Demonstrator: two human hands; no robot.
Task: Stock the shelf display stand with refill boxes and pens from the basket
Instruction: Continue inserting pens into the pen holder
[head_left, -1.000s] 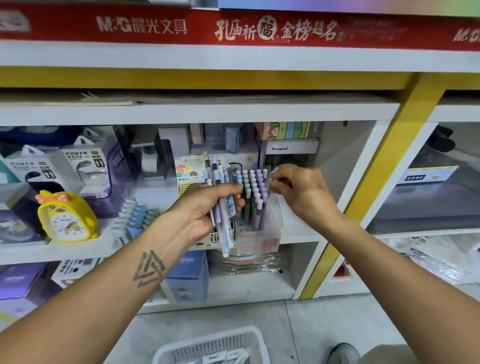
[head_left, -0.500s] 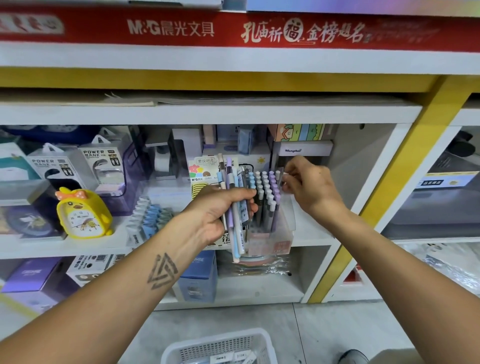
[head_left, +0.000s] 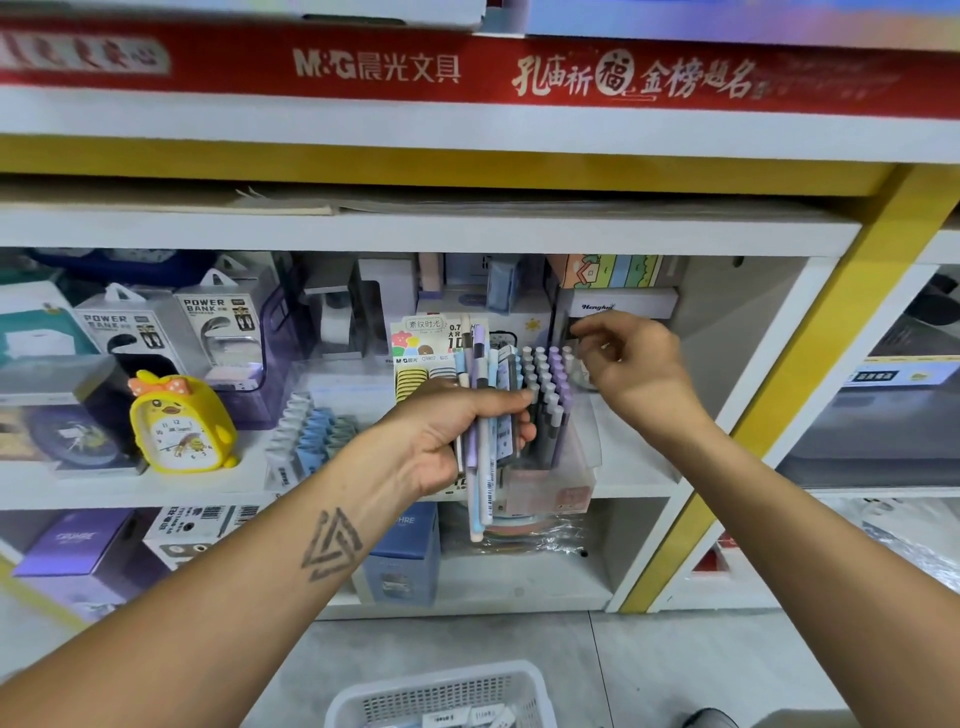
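The left hand (head_left: 447, 436) has its fingers curled round a bundle of pens (head_left: 485, 431), thumb across the front, holding them upright in front of the shelf; the pens are white, lilac, pale blue and grey, and their lower ends hang below the palm. The right hand (head_left: 631, 358) hovers just above and to the right of the display stand (head_left: 558, 462), its fingers loosely bent with thumb and forefinger drawn close together; whether they pinch anything cannot be told, as that hand is blurred. The display stand is a clear plastic box on the middle shelf board (head_left: 636, 467), packed with upright pens (head_left: 548, 384) whose grey, blue and lilac caps stand in rows; the held bundle is directly in front of its left side. Behind the left hand a refill box (head_left: 421, 353) with a flower print and printed writing stands upright beside the stand. Further left on the same board are a yellow chick alarm clock (head_left: 179, 423) and two power bank packages (head_left: 171, 332). The shelving is white with a yellow upright (head_left: 810, 395) at right, and a red printed banner (head_left: 467, 67) runs above. Below, on the pale tiled floor (head_left: 623, 670), a white perforated basket (head_left: 441, 693) holds a few small white items.
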